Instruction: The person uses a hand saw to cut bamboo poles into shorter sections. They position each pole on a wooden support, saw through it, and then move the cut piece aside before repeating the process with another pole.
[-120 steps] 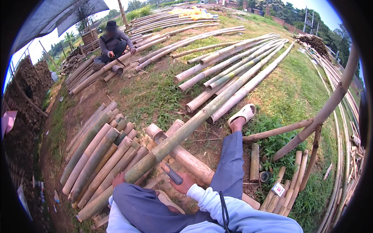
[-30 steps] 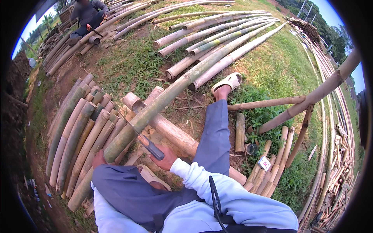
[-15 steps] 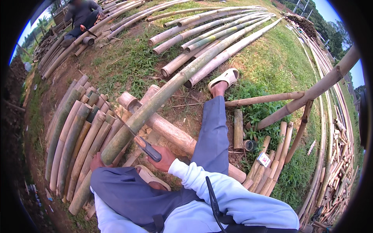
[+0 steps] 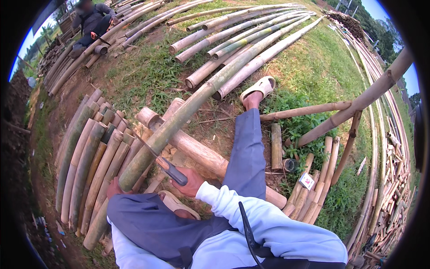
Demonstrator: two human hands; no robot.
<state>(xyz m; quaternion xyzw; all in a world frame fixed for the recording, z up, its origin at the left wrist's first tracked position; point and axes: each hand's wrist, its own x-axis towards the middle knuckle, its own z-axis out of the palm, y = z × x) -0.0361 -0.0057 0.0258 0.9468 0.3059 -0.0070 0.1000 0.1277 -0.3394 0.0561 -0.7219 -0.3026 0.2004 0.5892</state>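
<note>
A long greenish bamboo pole (image 4: 181,117) slants from the far grass down to my left knee, lying across a thick peeled bamboo log (image 4: 197,150). My left hand (image 4: 113,187) grips its near end from the side; my knee and the pole hide some of the fingers. In my right hand (image 4: 190,182) is the dark handle of a hand saw (image 4: 171,170), fingers wrapped round it. The thin blade lies across the pole a short way up from that near end.
Cut bamboo pieces (image 4: 85,166) lie stacked at the left. Several long poles (image 4: 251,38) spread over the far grass. A slanted bamboo post (image 4: 354,110) with braces stands right, near short pieces bearing a small box (image 4: 306,181). Another person (image 4: 94,22) sits far left.
The whole view has shifted very slightly. My hands, the saw and the pole keep nearly the same places relative to each other.
</note>
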